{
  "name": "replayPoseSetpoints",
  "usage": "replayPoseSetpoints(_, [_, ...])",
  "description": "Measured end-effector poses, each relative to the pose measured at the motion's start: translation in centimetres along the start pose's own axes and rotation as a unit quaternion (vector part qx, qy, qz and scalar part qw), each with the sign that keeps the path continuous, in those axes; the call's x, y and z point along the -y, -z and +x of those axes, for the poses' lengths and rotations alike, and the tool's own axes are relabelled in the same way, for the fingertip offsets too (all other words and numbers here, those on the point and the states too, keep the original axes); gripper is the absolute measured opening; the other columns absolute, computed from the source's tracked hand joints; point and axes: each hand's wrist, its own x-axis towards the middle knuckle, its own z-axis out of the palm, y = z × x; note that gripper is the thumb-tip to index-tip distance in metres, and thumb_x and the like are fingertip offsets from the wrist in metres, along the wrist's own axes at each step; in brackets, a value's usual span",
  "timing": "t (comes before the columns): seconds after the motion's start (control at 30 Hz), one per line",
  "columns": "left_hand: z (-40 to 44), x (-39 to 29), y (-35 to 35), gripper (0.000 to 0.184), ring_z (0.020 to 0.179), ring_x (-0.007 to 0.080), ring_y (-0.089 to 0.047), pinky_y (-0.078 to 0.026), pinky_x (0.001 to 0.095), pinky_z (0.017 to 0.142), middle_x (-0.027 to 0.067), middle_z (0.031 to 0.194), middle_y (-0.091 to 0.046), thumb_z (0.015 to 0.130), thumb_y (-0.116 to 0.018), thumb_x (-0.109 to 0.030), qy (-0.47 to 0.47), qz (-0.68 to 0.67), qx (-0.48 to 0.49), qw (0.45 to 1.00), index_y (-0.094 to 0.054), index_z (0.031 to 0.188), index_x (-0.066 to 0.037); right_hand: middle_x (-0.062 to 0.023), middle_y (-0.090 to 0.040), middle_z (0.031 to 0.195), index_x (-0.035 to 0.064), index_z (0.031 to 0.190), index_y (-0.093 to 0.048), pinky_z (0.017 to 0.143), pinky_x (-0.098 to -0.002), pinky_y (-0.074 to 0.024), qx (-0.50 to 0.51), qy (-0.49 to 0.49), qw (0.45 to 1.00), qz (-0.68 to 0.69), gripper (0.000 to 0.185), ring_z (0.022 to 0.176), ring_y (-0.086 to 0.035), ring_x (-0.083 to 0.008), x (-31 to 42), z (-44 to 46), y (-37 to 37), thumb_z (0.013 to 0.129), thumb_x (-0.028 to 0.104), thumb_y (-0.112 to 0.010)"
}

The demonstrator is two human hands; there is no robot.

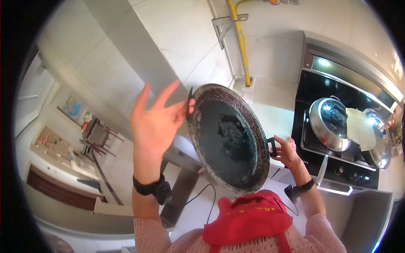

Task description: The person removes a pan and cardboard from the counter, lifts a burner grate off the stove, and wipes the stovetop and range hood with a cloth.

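Note:
A large round dark pan [230,139] with a worn, scratched inside is held up, tilted, in front of the red apron [249,217]. My right hand [287,152] is closed around the pan's black side handle on the right. At the pan's upper left rim is my left hand [157,116], its thumb and first fingers spread apart while the other fingertips touch the black handle on that side. Both wrists wear black bands.
To the right, a black gas stove [333,168] carries a lidded steel pan [331,124] with its long handle toward me. A beige cloth [360,128] lies beside another steel pan [379,139]. A yellow pipe [240,42] runs up the wall. Chairs [99,137] stand far left.

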Motion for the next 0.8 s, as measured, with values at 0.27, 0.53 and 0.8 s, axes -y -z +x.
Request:
replayPoseSetpoints(0.27, [14.8,-4.7,1.8,0.083,0.102,0.0338,-0.049,-0.035,0.0295,0.083,0.0361,0.123,-0.048,0.091,-0.042,-0.062,0.053,0.043,0.06,0.996,-0.026,0.148,-0.004,-0.0187,-0.05,0.119,0.0094,0.153,-0.01,0.097,-0.0443,-0.0379,-0.012,0.004,0.993,0.114,0.1,0.099,-0.056,-0.0272,1.2,13.9,-3.4,0.083,0.061,-0.058])
replayPoseSetpoints(0.53, [26.6,-5.3,3.2,0.08,0.1,0.0357,-0.052,-0.036,0.0271,0.076,0.0363,0.122,-0.048,0.091,-0.045,-0.057,0.04,0.106,0.012,0.993,-0.03,0.146,-0.002,-0.0139,-0.061,0.099,-0.0012,0.127,-0.047,0.093,-0.0369,-0.0426,0.046,0.042,0.969,0.239,0.059,0.095,-0.06,-0.0248,3.5,26.9,-7.2,0.091,0.045,-0.055])
replayPoseSetpoints(0.8, [34.1,-6.6,4.1,0.078,0.103,0.0366,-0.05,-0.04,0.0285,0.08,0.0415,0.131,-0.04,0.093,-0.039,-0.06,0.106,0.098,-0.005,0.989,-0.026,0.149,-0.007,-0.0159,-0.057,0.11,-0.0009,0.133,-0.04,0.094,-0.0396,-0.0452,-0.03,-0.064,0.931,0.358,0.062,0.103,-0.058,-0.0294,2.9,34.0,-9.3,0.09,0.042,-0.052])
